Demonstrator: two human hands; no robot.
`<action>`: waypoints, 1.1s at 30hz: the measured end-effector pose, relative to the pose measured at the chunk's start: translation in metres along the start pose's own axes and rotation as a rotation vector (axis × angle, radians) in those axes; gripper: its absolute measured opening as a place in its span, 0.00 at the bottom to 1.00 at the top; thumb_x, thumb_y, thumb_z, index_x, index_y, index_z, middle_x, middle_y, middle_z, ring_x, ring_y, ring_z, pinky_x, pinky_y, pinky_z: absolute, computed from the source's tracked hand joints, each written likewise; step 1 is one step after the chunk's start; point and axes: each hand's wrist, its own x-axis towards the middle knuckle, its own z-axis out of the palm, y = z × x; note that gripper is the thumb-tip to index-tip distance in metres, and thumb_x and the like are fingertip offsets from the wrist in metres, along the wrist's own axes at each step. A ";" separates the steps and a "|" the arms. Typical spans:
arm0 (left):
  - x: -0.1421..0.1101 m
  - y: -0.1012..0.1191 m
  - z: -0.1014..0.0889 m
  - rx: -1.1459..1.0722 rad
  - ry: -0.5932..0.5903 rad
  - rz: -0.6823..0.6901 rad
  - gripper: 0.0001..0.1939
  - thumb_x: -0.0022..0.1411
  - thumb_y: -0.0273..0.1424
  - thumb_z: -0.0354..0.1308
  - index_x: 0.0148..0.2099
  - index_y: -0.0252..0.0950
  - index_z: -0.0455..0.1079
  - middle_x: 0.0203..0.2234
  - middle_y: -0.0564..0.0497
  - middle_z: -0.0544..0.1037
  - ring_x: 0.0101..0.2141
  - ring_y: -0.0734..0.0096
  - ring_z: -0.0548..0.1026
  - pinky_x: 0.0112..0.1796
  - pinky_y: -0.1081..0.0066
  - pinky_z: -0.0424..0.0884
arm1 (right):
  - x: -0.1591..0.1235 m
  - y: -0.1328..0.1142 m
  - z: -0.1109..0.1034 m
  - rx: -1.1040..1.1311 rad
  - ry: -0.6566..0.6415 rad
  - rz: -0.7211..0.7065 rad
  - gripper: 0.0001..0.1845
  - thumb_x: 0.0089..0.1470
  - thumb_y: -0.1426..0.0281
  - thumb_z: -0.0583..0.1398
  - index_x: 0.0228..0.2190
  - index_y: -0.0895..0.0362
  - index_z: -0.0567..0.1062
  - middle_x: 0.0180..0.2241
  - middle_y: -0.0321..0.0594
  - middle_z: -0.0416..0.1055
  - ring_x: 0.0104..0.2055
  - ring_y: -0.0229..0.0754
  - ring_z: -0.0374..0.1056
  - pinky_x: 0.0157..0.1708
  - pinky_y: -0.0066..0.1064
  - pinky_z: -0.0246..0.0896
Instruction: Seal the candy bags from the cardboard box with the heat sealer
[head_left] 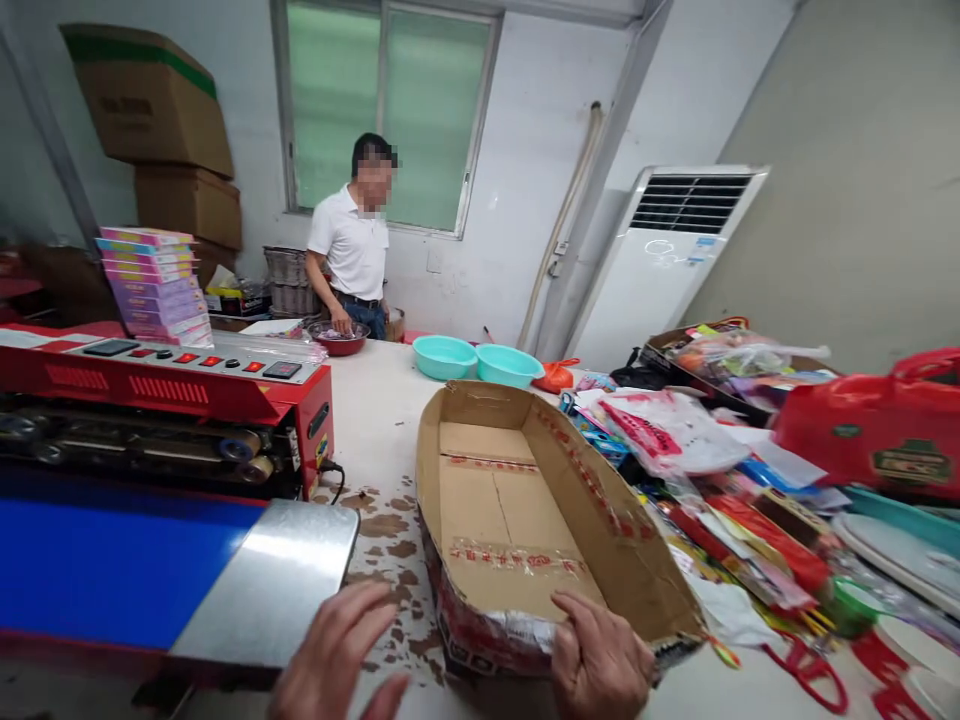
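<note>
A shallow cardboard box with cut-down sides lies on the white table, its inside bare apart from strips of printed tape. My right hand grips the near rim of this box, with the index finger over the edge. To the left, my left hand is held in the air with thumb and fingers apart, holding nothing. It is closest to the metal end plate of a red machine with a blue belt.
Toys, packets and bags are heaped on the right, with red scissors near the front. Two turquoise basins stand beyond the box. A person in a white shirt reaches into a dark red bowl. Stacked packages stand behind the machine.
</note>
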 end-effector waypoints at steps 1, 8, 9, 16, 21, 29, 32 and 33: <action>0.014 0.013 0.015 0.009 -0.026 0.032 0.27 0.58 0.41 0.57 0.58 0.41 0.59 0.51 0.45 0.72 0.53 0.59 0.67 0.48 0.61 0.71 | 0.000 -0.002 -0.002 0.011 -0.004 0.001 0.11 0.56 0.70 0.51 0.35 0.54 0.73 0.32 0.38 0.75 0.34 0.43 0.67 0.39 0.38 0.52; 0.045 0.061 0.110 0.086 -0.277 0.274 0.15 0.58 0.42 0.53 0.40 0.35 0.67 0.29 0.50 0.73 0.34 0.62 0.70 0.56 0.53 0.52 | -0.009 -0.002 -0.009 -0.018 0.048 -0.020 0.13 0.57 0.69 0.50 0.32 0.55 0.74 0.29 0.38 0.74 0.32 0.43 0.66 0.38 0.38 0.52; 0.044 0.061 0.114 0.098 -0.328 0.258 0.09 0.58 0.37 0.54 0.36 0.36 0.66 0.27 0.51 0.71 0.33 0.64 0.69 0.55 0.55 0.52 | -0.010 -0.001 -0.009 -0.029 0.053 -0.035 0.13 0.57 0.69 0.51 0.31 0.55 0.75 0.29 0.38 0.74 0.31 0.42 0.66 0.37 0.38 0.52; 0.041 0.065 0.099 0.149 -0.424 0.249 0.07 0.62 0.31 0.46 0.37 0.35 0.63 0.31 0.48 0.69 0.36 0.61 0.65 0.43 0.59 0.59 | -0.010 0.001 -0.016 -0.127 0.079 -0.165 0.10 0.55 0.71 0.54 0.32 0.55 0.76 0.22 0.35 0.70 0.27 0.42 0.62 0.34 0.36 0.51; 0.043 0.073 0.092 0.222 -0.448 0.241 0.08 0.60 0.32 0.48 0.39 0.32 0.64 0.32 0.46 0.70 0.35 0.61 0.66 0.40 0.61 0.60 | -0.015 -0.007 -0.033 -0.144 0.063 -0.156 0.09 0.55 0.70 0.54 0.31 0.56 0.75 0.22 0.36 0.69 0.28 0.44 0.62 0.34 0.37 0.50; 0.023 0.088 0.082 0.216 -0.402 0.326 0.02 0.59 0.27 0.51 0.33 0.34 0.64 0.28 0.48 0.69 0.33 0.63 0.66 0.40 0.63 0.59 | -0.054 -0.014 -0.072 -0.050 -0.045 -0.093 0.10 0.59 0.66 0.55 0.32 0.56 0.74 0.26 0.38 0.71 0.31 0.43 0.64 0.37 0.36 0.51; 0.008 0.094 0.080 0.210 -0.375 0.348 0.04 0.60 0.28 0.52 0.32 0.35 0.62 0.27 0.50 0.68 0.30 0.64 0.65 0.36 0.64 0.57 | -0.075 -0.013 -0.078 0.034 -0.062 -0.111 0.10 0.59 0.63 0.56 0.37 0.55 0.73 0.30 0.38 0.73 0.33 0.42 0.66 0.38 0.35 0.52; 0.003 0.096 0.079 0.210 -0.360 0.350 0.05 0.61 0.28 0.53 0.31 0.35 0.61 0.26 0.51 0.67 0.30 0.65 0.64 0.36 0.65 0.57 | -0.081 -0.013 -0.081 0.087 -0.065 -0.108 0.10 0.58 0.63 0.57 0.38 0.55 0.72 0.31 0.37 0.73 0.34 0.42 0.66 0.37 0.35 0.53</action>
